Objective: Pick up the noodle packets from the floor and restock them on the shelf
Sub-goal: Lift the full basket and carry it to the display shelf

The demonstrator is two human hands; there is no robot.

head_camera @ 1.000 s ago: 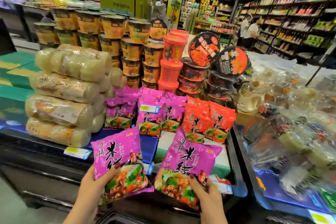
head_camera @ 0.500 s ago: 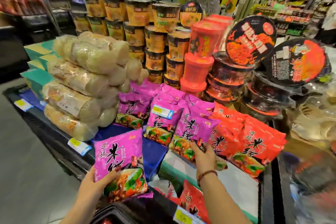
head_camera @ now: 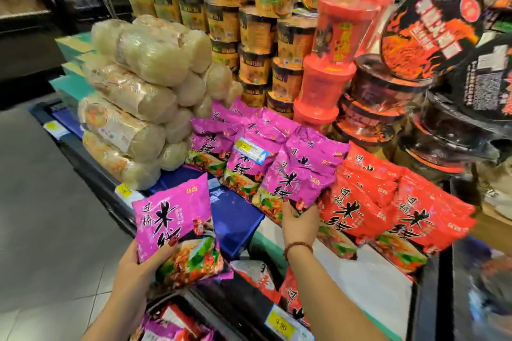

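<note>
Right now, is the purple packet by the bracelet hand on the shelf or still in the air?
On the shelf: the purple packet leans in its row beside the red packets, with the right hand gripping its bottom edge.

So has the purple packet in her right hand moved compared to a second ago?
Yes. The right hand has carried its purple packet forward onto the shelf, against the purple row and beside the red packets.

The shelf (head_camera: pixel 368 282) carries a row of purple noodle packets (head_camera: pixel 249 152) beside red noodle packets (head_camera: pixel 388 202). Clear-wrapped noodle bundles (head_camera: pixel 133 108) are stacked at its left end. Behind stand yellow cup noodles (head_camera: pixel 255 36), red tubs (head_camera: pixel 329 69) and black bowls (head_camera: pixel 388 91).
</note>
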